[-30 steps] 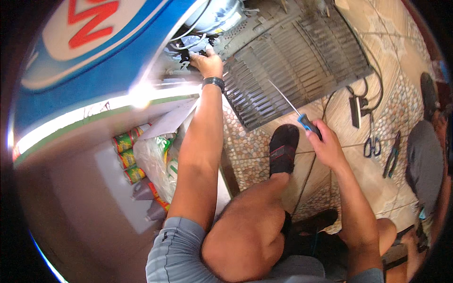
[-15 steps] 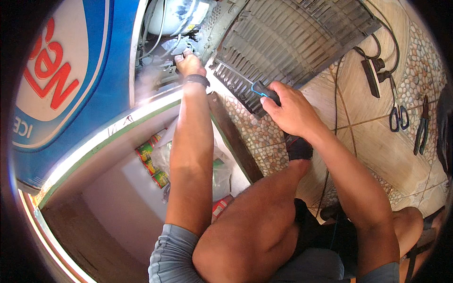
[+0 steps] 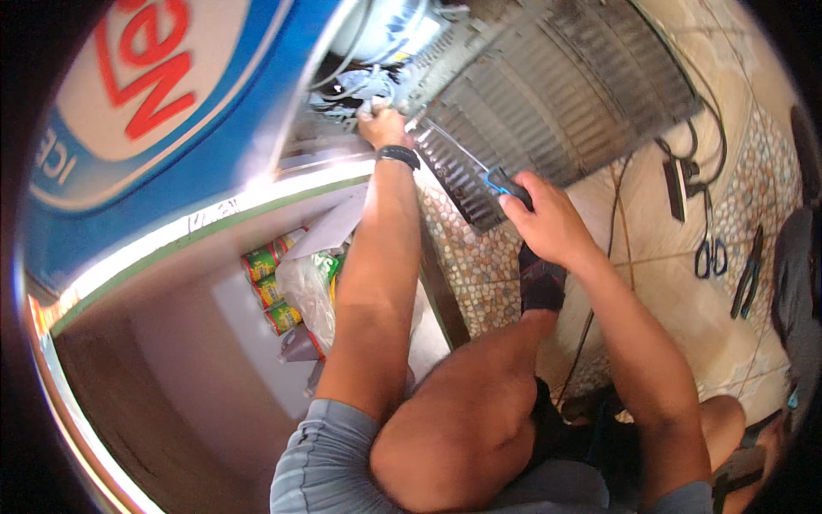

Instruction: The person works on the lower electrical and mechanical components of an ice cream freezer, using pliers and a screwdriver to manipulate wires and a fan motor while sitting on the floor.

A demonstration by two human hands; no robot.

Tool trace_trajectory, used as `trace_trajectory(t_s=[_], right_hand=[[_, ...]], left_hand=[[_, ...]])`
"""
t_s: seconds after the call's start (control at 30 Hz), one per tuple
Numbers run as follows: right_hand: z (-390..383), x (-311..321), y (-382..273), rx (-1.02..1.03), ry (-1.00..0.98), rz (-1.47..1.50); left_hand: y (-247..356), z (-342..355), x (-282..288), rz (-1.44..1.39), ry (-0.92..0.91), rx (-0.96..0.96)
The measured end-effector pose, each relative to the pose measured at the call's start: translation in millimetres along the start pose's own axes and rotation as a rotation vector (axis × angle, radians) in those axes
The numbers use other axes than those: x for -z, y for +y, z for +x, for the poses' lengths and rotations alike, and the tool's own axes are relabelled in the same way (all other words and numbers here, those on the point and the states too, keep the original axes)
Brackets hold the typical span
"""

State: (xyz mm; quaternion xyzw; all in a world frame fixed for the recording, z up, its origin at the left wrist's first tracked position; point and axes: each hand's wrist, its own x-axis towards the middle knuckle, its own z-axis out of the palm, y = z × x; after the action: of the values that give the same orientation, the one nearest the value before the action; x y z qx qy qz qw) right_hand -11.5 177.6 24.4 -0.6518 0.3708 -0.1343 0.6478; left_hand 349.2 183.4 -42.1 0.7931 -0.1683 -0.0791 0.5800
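My left hand (image 3: 385, 127), with a dark band on its wrist, reaches into the open machine compartment of a blue cabinet (image 3: 244, 103). Its fingers are bent together beside loose wires and a pale crumpled part (image 3: 368, 84); what they pinch is hidden. A rounded white unit (image 3: 407, 30) sits deeper inside, with cables over it. In my right hand (image 3: 552, 223) is a screwdriver (image 3: 511, 188) with a blue and black handle. Its long shaft points up and left, over the slatted edge of a dark, dusty grille panel (image 3: 548, 94), toward the left hand.
Below the compartment, a green-edged bin (image 3: 214, 227) holds several green and red packets (image 3: 272, 291) and a clear plastic bag (image 3: 312, 295). On the tiled floor at right lie a power strip (image 3: 676, 190), scissors (image 3: 711, 257), pliers (image 3: 747, 274) and black cables. My bent leg fills the lower middle.
The view has turned, so the cabinet and both hands appear farther right and the floor tools lower. Both hands keep nearly the same places against the compartment and grille; the screwdriver remains held.
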Motion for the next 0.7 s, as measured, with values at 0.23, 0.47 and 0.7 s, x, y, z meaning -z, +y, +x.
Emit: trace_trajectory(t_s=[0.23,0.47,0.7], right_hand=[[6.9,12.0,-19.7,-0.061,0.003,-0.064],[8.8,-20.9,-19.9,-0.159,-0.052,-0.039],[8.5,-4.6,-13.1,-0.220,0.018,0.028]], left_hand=[[25.9,-41.8,-30.6,-0.480,-0.154,0.189],[-8.3,-36.6,-22.5,-0.065,0.113,-0.134],[10.5,-50.8,-41.0,-0.023,0.035,-0.140]])
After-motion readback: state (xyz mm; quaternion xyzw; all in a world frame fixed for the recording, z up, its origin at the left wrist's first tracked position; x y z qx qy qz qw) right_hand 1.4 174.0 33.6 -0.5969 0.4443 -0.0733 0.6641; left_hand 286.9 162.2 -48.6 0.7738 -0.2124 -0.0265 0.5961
